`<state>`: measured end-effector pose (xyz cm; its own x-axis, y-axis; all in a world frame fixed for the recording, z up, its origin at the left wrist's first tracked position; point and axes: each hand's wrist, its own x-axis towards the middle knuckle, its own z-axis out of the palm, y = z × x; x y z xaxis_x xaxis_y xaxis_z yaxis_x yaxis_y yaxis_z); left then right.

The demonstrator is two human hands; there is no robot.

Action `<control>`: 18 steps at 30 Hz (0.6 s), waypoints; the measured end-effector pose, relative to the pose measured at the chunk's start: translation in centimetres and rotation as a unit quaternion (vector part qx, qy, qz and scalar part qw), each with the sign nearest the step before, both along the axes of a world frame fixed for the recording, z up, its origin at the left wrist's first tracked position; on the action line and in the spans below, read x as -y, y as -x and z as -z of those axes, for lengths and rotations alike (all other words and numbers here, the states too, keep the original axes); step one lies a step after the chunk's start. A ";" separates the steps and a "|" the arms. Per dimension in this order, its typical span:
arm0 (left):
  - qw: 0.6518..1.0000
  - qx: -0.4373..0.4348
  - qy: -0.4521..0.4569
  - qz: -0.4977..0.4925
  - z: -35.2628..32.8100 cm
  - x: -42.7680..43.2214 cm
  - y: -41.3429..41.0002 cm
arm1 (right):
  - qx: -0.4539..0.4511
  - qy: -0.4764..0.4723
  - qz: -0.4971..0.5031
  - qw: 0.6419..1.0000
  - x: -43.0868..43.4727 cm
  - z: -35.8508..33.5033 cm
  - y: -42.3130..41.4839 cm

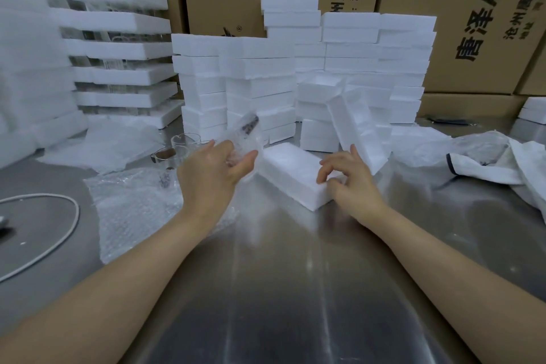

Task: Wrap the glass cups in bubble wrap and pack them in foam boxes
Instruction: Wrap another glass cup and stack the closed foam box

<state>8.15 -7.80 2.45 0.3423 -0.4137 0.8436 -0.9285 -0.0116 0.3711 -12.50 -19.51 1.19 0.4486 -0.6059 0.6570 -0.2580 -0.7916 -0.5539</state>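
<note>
Left grip (218, 165), at 11 o'clock from bench (295, 275) centre, is raised and curled round the wrapped cup (243, 134), which tilts toward 1 o'clock, clear of the bench. Right grip (345, 174), at 1 o'clock, curls over the near end of the foam box (291, 174) lying flat on the bench, index finger lifted. Bare cups (177, 148) stand at 9 o'clock of the left grip. A bubble wrap sheet (133, 204) lies at its 8 o'clock.

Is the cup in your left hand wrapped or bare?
Wrapped. Crinkled bubble wrap covers the cup, which the left hand holds tilted in the air beside the foam box.
</note>
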 end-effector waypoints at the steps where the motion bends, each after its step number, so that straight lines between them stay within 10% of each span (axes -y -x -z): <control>1: 1.000 0.008 0.011 0.017 -0.1 -0.1 0.1 | 0.011 -0.003 0.014 1.000 0.2 0.0 0.1; 18: 0.968 0.202 -0.035 0.142 -1.0 0.2 0.4 | 0.078 -0.339 -0.079 0.934 0.8 -0.2 0.1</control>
